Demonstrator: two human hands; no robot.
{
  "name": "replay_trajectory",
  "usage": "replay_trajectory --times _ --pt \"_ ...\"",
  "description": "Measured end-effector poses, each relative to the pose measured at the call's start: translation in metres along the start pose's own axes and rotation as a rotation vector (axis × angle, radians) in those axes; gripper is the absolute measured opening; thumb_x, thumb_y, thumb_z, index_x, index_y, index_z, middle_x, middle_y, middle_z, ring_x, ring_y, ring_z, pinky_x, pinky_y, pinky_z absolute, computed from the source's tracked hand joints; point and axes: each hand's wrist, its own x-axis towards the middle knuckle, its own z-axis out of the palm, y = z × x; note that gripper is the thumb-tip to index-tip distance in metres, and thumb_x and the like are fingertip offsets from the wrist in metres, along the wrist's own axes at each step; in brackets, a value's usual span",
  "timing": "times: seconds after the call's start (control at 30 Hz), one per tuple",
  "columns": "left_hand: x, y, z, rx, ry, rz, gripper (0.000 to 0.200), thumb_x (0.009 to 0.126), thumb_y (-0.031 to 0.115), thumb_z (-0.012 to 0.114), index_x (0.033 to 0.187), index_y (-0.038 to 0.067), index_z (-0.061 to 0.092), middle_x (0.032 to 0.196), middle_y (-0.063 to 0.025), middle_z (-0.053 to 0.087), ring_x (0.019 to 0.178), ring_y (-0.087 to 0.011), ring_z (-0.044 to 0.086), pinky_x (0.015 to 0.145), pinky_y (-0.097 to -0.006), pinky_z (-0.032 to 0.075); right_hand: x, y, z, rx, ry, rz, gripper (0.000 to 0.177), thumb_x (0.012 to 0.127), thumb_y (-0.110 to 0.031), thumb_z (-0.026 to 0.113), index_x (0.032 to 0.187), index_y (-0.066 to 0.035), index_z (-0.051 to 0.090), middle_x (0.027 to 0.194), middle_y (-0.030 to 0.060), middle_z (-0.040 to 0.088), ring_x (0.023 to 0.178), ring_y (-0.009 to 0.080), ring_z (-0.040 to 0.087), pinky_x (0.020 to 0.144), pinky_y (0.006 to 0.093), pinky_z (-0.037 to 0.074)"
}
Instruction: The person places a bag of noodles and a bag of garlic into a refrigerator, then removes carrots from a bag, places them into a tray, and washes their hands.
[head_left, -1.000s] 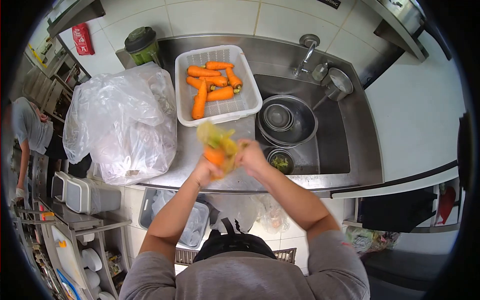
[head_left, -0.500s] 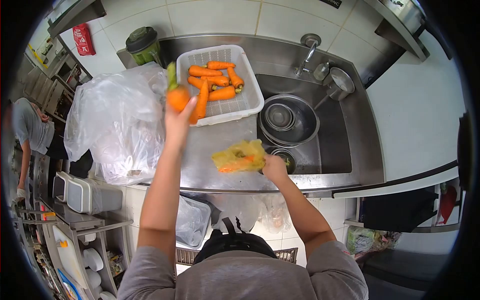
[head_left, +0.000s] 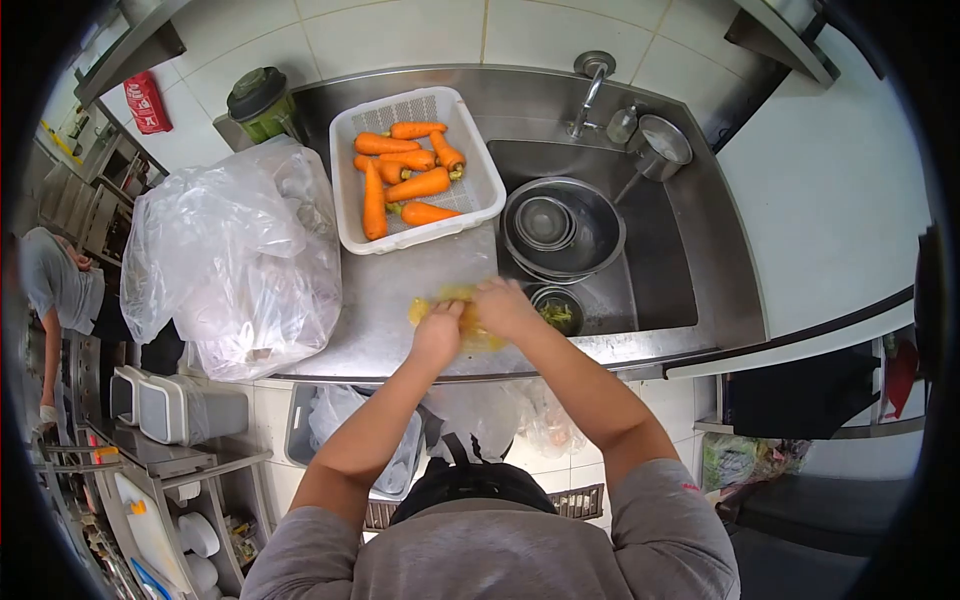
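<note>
A thin yellow plastic bag (head_left: 482, 338) lies on the steel counter near its front edge, crumpled and slightly blurred. My left hand (head_left: 438, 332) is on the bag's left side, fingers bent and closed on it. From the right, my right hand (head_left: 504, 308) grips the bag's upper part, its fingertips mostly hidden. Whether anything is inside the bag cannot be made out. Behind my hands stands a white perforated basket (head_left: 425, 236) holding several orange carrots (head_left: 420, 184).
Left of the basket is a large clear plastic bag (head_left: 240, 250), with a blender jar (head_left: 265, 105) behind. The sink (head_left: 655, 250) at the right holds metal bowls (head_left: 600, 255) under a faucet (head_left: 585, 105). A person (head_left: 60, 280) stands at the far left.
My left hand has come down from the basket, leaving a carrot there, and now meets the yellow bag. My right hand and the bag have shifted slightly; the orange inside it no longer shows.
</note>
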Motion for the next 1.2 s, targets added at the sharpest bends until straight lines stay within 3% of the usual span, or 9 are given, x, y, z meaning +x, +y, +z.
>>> replay_trajectory --times 0.1,0.3,0.47,0.7,0.83,0.9,0.97,1.03,1.2 --pt "0.0 -0.002 0.007 0.189 0.037 0.049 0.045 0.08 0.013 0.059 0.124 0.006 0.051 0.12 -0.0148 0.057 0.114 -0.0357 0.053 0.09 -0.0445 0.045 -0.014 0.014 0.019 -0.173 0.112 0.12 0.026 0.083 -0.013 0.054 0.106 -0.005 0.059 0.101 0.0132 0.063 0.112 0.0304 0.054 0.089 0.0457 0.046" --pt "0.023 0.007 0.002 0.254 -0.18 -0.149 0.044 0.078 0.02 0.064 0.117 0.004 0.05 0.114 -0.0181 0.057 0.107 -0.035 0.057 0.089 -0.0471 0.044 -0.003 0.04 0.009 0.14 -0.398 0.516 0.046 0.079 -0.011 0.06 0.124 -0.005 0.05 0.13 0.0225 0.05 0.121 0.0379 0.047 0.096 0.0436 0.044" --pt "0.024 0.02 0.004 0.116 -0.129 -0.254 0.049 0.077 0.02 0.067 0.119 0.005 0.048 0.115 -0.0213 0.055 0.095 -0.0368 0.062 0.084 -0.0452 0.048 -0.025 0.023 0.001 0.656 0.405 0.318 0.054 0.067 -0.014 0.072 0.118 -0.004 0.055 0.114 0.0258 0.059 0.112 0.0389 0.054 0.095 0.0413 0.044" --pt "0.017 0.039 -0.012 0.048 0.117 -0.06 0.059 0.074 0.011 0.068 0.127 0.006 0.043 0.117 -0.0203 0.053 0.11 -0.0377 0.053 0.091 -0.0454 0.045 -0.021 0.059 0.041 0.28 0.321 0.429 0.038 0.075 -0.006 0.062 0.112 -0.007 0.058 0.102 0.0202 0.065 0.099 0.0349 0.063 0.087 0.0389 0.049" --pt "0.003 0.013 -0.005 -0.23 0.231 0.224 0.055 0.071 0.006 0.067 0.123 0.005 0.048 0.118 -0.0182 0.053 0.116 -0.0358 0.048 0.1 -0.0472 0.037 -0.023 0.052 0.043 0.603 0.587 0.365 0.027 0.079 0.002 0.056 0.105 -0.005 0.058 0.092 0.0139 0.066 0.089 0.0266 0.065 0.078 0.0338 0.05" --pt "0.009 0.003 0.007 -0.266 0.2 0.086 0.053 0.072 0.009 0.068 0.121 0.005 0.049 0.119 -0.0179 0.053 0.116 -0.0351 0.048 0.1 -0.0474 0.036 -0.018 0.055 0.055 0.757 0.791 0.412 0.016 0.081 0.005 0.056 0.093 -0.004 0.061 0.08 0.006 0.064 0.078 0.0161 0.062 0.07 0.029 0.048" --pt "0.015 0.0 0.007 -0.306 0.177 -0.053 0.051 0.072 0.012 0.068 0.12 0.005 0.051 0.12 -0.0176 0.053 0.116 -0.0344 0.048 0.099 -0.0475 0.036 -0.02 0.071 0.07 0.932 0.662 0.491 0.015 0.08 0.003 0.057 0.093 -0.003 0.062 0.083 0.0082 0.065 0.078 0.0188 0.064 0.069 0.031 0.049" --pt "0.021 0.001 0.006 0.215 0.014 -0.041 0.048 0.072 0.015 0.069 0.116 0.005 0.054 0.118 -0.0176 0.055 0.114 -0.0348 0.05 0.094 -0.0462 0.039 -0.022 0.08 0.071 1.575 0.483 0.717 0.01 0.084 -0.006 0.057 0.084 -0.001 0.065 0.087 0.0075 0.067 0.077 0.0181 0.064 0.066 0.0324 0.05" --pt "0.037 0.008 0.01 0.181 -0.099 -0.117 0.044 0.07 0.015 0.072 0.111 0.007 0.059 0.102 -0.0162 0.065 0.102 -0.0336 0.058 0.088 -0.0452 0.043 -0.01 0.053 0.048 1.58 0.647 0.869 0.02 0.092 -0.011 0.048 0.091 -0.002 0.065 0.089 0.0093 0.066 0.076 0.0213 0.064 0.07 0.0352 0.052"
